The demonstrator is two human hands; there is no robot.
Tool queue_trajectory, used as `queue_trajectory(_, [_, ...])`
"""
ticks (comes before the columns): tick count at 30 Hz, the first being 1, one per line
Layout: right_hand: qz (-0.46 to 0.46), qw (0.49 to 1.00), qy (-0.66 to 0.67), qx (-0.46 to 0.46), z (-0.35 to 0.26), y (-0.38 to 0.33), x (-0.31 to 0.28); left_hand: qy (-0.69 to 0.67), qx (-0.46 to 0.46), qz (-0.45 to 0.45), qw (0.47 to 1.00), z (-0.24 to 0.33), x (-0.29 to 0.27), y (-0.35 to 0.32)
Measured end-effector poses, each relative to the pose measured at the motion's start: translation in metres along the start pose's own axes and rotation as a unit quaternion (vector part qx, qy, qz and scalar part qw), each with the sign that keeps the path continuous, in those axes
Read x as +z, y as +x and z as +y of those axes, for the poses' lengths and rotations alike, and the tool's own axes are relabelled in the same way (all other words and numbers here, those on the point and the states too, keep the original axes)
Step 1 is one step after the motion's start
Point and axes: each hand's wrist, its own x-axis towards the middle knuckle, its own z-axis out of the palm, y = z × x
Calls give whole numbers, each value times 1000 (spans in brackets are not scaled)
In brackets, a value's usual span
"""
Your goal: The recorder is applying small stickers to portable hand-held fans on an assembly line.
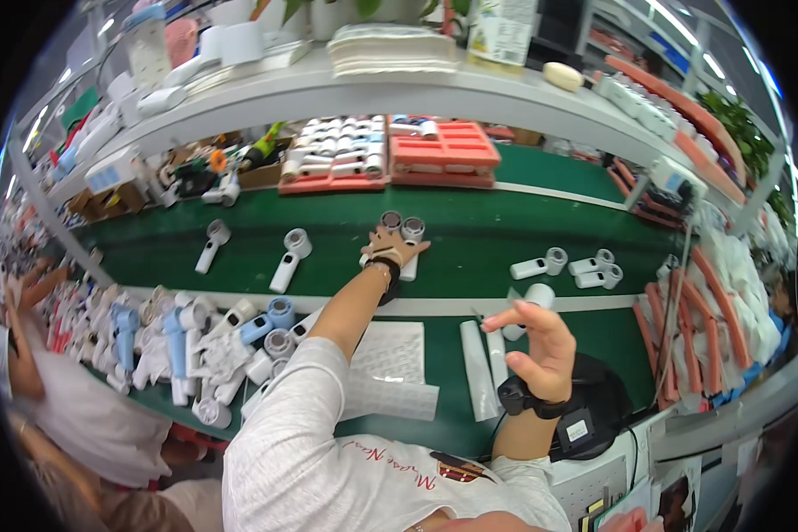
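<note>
- Right hand (541, 341), nearest, hovers empty over the table (479, 239), fingers loosely curled.
- Left hand (390, 248) reaches far across, fingers grasping a white handheld device (410, 244) on the green belt.
- Best lifted straight, clear of its neighbours.

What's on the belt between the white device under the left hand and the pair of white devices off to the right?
In the head view, only bare green belt lies between the white device under the left hand and the pair of white devices.
</note>
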Motion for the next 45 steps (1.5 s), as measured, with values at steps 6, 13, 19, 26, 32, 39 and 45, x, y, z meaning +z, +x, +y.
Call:
queue_trajectory(6, [6, 1000, 24, 0, -1, 0, 14, -8, 18, -23, 1000, 1, 26, 12])
queue_trajectory(13, [17, 998, 62, 6, 17, 21, 43, -483, 180, -136, 846, -18, 9, -6])
queue_trajectory(19, [204, 962, 177, 31, 23, 37, 87, -793, 162, -253, 530, -11, -79, -132])
queue_trajectory(26, [168, 916, 328, 160, 55, 22, 113, -879, 275, -172, 350, -50, -121, -192])
queue_trajectory(32, [133, 891, 345, 262, 67, 24, 129, -879, 311, -115, 341, -76, -106, -184])
queue_trajectory(39, [143, 895, 294, 303, 72, 26, 135, -877, 314, -121, 342, -85, -103, -180])
queue_trajectory(45, [171, 905, 282, 270, 73, 25, 142, -877, 304, -104, 357, -84, -102, -185])
